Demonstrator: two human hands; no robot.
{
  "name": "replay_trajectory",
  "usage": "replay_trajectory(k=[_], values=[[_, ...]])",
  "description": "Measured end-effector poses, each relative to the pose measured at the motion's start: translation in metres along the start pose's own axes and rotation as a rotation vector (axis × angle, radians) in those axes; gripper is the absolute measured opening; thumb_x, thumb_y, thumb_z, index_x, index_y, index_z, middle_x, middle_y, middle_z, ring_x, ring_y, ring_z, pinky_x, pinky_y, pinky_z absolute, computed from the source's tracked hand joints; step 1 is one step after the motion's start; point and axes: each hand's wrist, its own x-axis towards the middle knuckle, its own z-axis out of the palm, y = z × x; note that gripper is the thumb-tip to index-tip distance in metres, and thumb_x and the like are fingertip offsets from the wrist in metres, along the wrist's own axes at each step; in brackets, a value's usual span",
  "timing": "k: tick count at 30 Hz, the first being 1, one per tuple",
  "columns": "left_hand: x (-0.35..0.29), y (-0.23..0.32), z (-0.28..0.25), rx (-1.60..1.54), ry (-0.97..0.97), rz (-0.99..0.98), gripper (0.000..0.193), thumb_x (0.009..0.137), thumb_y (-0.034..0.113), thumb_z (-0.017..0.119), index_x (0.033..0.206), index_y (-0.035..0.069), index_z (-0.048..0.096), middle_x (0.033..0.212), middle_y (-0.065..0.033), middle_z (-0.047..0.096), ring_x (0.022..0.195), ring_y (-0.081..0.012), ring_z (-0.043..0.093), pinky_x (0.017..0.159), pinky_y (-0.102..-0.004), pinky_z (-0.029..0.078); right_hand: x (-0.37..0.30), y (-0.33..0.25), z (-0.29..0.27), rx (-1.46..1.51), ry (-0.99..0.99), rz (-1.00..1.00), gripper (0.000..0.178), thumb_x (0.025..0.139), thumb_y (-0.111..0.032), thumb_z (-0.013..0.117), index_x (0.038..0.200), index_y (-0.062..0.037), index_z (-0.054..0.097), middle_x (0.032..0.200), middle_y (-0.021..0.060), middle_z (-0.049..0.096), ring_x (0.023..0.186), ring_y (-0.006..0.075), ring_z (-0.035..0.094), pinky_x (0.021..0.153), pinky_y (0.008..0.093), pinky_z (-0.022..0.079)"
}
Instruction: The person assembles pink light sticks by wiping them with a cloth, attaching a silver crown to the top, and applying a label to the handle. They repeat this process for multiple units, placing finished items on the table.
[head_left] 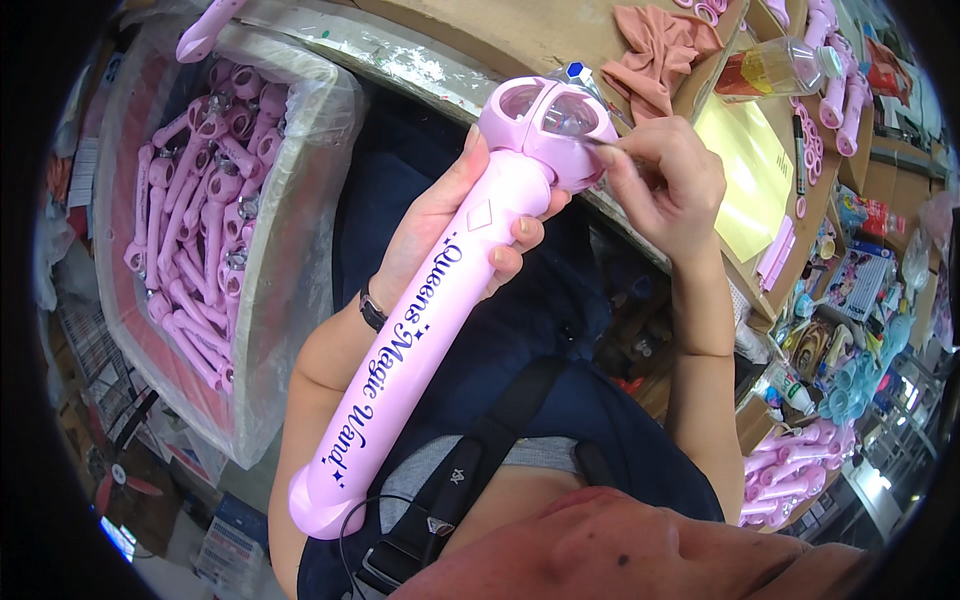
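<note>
A pink toy wand (408, 330) with dark lettering down its thick handle slants across the middle of the view. Its round head, with clear windows and a blue gem on top, points up and away. My left hand (450, 215) is wrapped round the handle just below the head, thumb on the near side. At the right side of the head, my right hand (665, 180) has thumb and forefinger pinched together against the rim. Whatever lies between those fingertips, if anything, is too small to make out.
A plastic-lined bin (345, 120) at the left holds many similar pink wands (200, 210). On the workbench (400, 40) lie a crumpled salmon cloth (655, 60), a bottle of amber liquid (775, 70) and a yellow sheet (745, 180). More pink wands (795, 475) are piled at the lower right.
</note>
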Motion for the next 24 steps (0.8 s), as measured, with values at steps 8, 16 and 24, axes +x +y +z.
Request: replay_trajectory(k=[8, 16, 24], values=[[0.000, 0.000, -0.001, 0.008, -0.002, 0.008, 0.057, 0.095, 0.047, 0.044, 0.132, 0.004, 0.035, 0.112, -0.0208, 0.053, 0.079, -0.0202, 0.058, 0.058, -0.0299, 0.055, 0.000, -0.002, 0.001, -0.002, 0.033, -0.001, 0.014, 0.072, -0.005, 0.075, 0.074, -0.0037, 0.062, 0.064, 0.0069, 0.060, 0.053, 0.0188, 0.059, 0.047, 0.0273, 0.046], [-0.002, 0.005, -0.005, -0.028, -0.020, -0.018, 0.064, 0.095, 0.048, 0.043, 0.134, -0.001, 0.030, 0.122, -0.0253, 0.045, 0.078, -0.0198, 0.051, 0.056, -0.0280, 0.049, -0.033, 0.019, -0.003, -0.215, 0.292, 0.235, 0.019, 0.071, -0.006, 0.076, 0.084, -0.0024, 0.063, 0.087, 0.0113, 0.062, 0.079, 0.0242, 0.060, 0.067, 0.0302, 0.051], [-0.022, 0.022, -0.011, -0.229, -0.125, -0.117, 0.059, 0.094, 0.045, 0.047, 0.131, 0.001, 0.034, 0.121, -0.0251, 0.049, 0.069, -0.0191, 0.056, 0.056, -0.0289, 0.051, -0.125, 0.035, -0.004, -0.753, 0.097, -0.036, 0.022, 0.068, -0.021, 0.079, 0.086, -0.0188, 0.066, 0.111, 0.0016, 0.058, 0.112, 0.0269, 0.050, 0.094, 0.0423, 0.039]])
